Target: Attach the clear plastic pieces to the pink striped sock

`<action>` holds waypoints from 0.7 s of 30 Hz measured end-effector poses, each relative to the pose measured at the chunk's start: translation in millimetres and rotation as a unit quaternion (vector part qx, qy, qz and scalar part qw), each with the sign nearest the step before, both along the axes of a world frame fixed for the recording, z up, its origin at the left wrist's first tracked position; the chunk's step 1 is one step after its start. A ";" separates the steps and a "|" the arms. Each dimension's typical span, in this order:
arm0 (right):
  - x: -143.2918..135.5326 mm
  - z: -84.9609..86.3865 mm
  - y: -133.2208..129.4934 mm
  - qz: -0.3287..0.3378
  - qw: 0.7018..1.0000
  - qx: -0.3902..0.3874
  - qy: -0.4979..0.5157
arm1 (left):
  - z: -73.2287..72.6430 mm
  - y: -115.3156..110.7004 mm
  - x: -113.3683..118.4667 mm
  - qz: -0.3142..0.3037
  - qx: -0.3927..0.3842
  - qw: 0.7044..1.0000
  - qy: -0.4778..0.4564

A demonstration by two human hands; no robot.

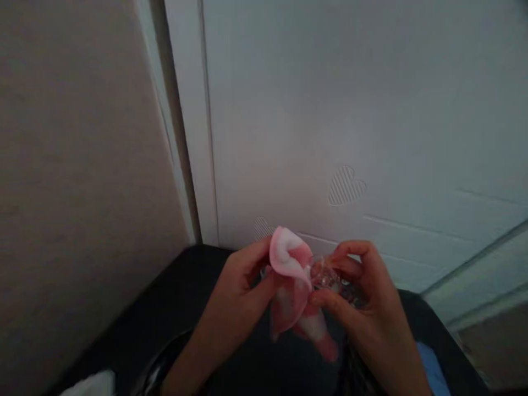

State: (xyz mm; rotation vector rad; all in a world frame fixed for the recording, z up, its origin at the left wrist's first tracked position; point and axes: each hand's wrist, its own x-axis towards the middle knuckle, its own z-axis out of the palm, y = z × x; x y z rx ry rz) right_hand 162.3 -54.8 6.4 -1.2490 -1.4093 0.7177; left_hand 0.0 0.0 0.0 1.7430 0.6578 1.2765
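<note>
Pink-and-white cloth [289,264], soft and folded, sits bunched against a small clear glass object [330,278] just above the dark desk [165,313]; left hand [243,286] pinches the cloth, right hand [363,300] grips the glass object between thumb and fingertips, both hands closed on their items. Judgement: wiping goes best with the right hand turning the glass object slowly while the cloth presses into its facets, grip firm since clear glass is likely slippery. Behind: white panelled wall [350,110] with faint embossed heart [345,186], beige wall [74,165] at left; lighting dim, detail blurred.
</note>
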 end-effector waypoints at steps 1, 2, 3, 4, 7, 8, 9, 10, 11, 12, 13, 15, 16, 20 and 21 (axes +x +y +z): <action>3.2 -0.4 -0.5 -0.009 1.000 0.014 -0.011 | -3.1 0.7 -1.2 -0.007 -0.001 1.000 0.011; 6.2 -0.8 -1.1 -0.013 0.999 0.024 -0.020 | -5.7 1.3 -2.3 -0.016 0.000 1.000 0.021; 8.8 -1.2 -1.7 -0.011 0.999 0.031 -0.028 | -7.6 1.7 -3.2 -0.025 0.002 0.999 0.030; 10.9 -1.7 -2.2 -0.002 0.999 0.034 -0.035 | -8.5 1.7 -3.6 -0.035 0.006 0.999 0.038; 12.9 -3.5 -3.4 0.061 0.997 0.021 -0.044 | -5.5 0.3 -2.8 -0.071 0.028 0.995 0.058; 12.3 -4.2 -3.2 0.085 0.996 0.014 -0.034 | -3.5 -0.3 -2.0 -0.077 0.041 0.994 0.062; 11.2 -5.0 -2.8 0.105 0.994 0.011 -0.019 | -1.7 -0.9 -1.1 -0.074 0.052 0.994 0.065; 10.0 -5.7 -2.0 0.119 0.993 0.013 -0.002 | -0.3 -1.3 -0.3 -0.066 0.061 0.994 0.064; 8.9 -6.2 -1.1 0.123 0.992 0.024 0.011 | 0.4 -1.6 0.3 -0.053 0.066 0.995 0.059; 8.2 -6.4 -0.1 0.120 0.992 0.041 0.009 | 0.5 -1.6 0.7 -0.040 0.065 0.996 0.049; 7.8 -6.2 0.7 0.107 0.993 0.060 -0.001 | 0.0 -1.5 0.8 -0.029 0.057 0.997 0.034; 8.7 -4.7 1.2 0.070 0.993 0.086 -0.040 | -1.8 -0.9 0.4 -0.011 0.028 1.000 0.000; 9.7 -3.6 0.9 0.051 0.993 0.092 -0.052 | -2.7 -0.6 0.2 -0.003 0.013 1.000 -0.020; 13.1 0.0 -1.7 0.004 0.993 0.113 -0.034 | -3.5 0.3 -0.1 -0.009 0.001 0.998 -0.065; 13.1 0.2 -1.9 -0.003 0.993 0.119 -0.027 | -3.2 0.4 -0.1 -0.020 0.008 0.998 -0.066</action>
